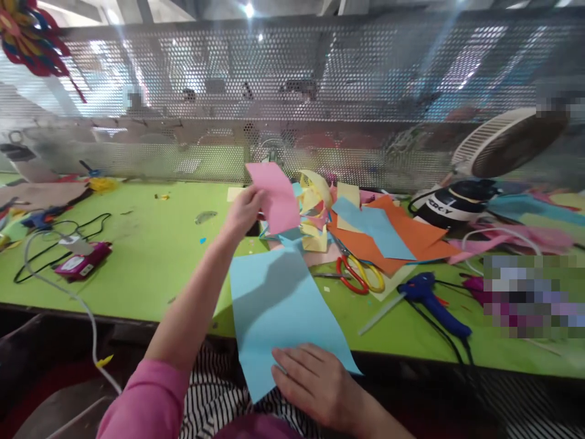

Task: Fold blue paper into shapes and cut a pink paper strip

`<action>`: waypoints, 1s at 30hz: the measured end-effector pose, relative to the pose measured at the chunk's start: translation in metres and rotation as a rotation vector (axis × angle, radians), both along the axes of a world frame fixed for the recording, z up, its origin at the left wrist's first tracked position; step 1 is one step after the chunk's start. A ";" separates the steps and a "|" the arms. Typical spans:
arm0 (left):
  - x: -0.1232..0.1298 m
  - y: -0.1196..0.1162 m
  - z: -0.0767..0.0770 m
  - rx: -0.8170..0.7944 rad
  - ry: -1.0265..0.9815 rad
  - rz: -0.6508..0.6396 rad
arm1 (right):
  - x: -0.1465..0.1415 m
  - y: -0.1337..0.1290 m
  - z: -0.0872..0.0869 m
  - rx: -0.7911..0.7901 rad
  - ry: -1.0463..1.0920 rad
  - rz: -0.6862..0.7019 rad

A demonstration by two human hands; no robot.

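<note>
Green tabletop (146, 238): I find the blue sheet (286, 305) overhanging its front edge, long axis front-to-back; right hand (315, 383) spread flat on the near end, left hand (247, 211) pinching pink paper (278, 201) near the far end.

Under the fingers (295, 367) of the right hand (324, 390), a sheet (278, 305) is lying — beyond and rightward, scissors (342, 274) and a glue gun (436, 310) are resting on the table (137, 256).

large sheet (283, 311): light blue | small sheet (280, 204): pink | tabletop (141, 250): lime green | cloth (208, 390): black-white striped
</note>
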State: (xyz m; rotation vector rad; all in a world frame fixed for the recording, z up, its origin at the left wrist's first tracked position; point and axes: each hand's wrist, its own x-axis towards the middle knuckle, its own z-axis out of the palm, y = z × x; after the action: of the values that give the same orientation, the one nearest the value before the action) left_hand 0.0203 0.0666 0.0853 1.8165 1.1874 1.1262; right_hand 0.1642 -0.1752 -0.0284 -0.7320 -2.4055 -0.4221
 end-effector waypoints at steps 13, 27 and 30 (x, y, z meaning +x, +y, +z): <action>-0.068 -0.123 -0.048 0.290 0.483 -0.892 | 0.030 -0.017 0.027 0.040 0.089 -0.038; -0.141 -0.164 -0.065 0.821 0.478 0.184 | 0.124 0.031 0.010 -0.121 -0.100 -0.894; -0.127 -0.162 -0.092 0.784 0.520 0.120 | 0.127 0.030 0.005 -0.108 -0.195 -0.807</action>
State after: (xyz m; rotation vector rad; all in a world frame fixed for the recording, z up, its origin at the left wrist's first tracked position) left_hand -0.1070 -0.0955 -0.0068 2.7938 1.2373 1.3504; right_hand 0.2908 -0.1449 -0.0233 -1.7834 -2.2192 -0.7010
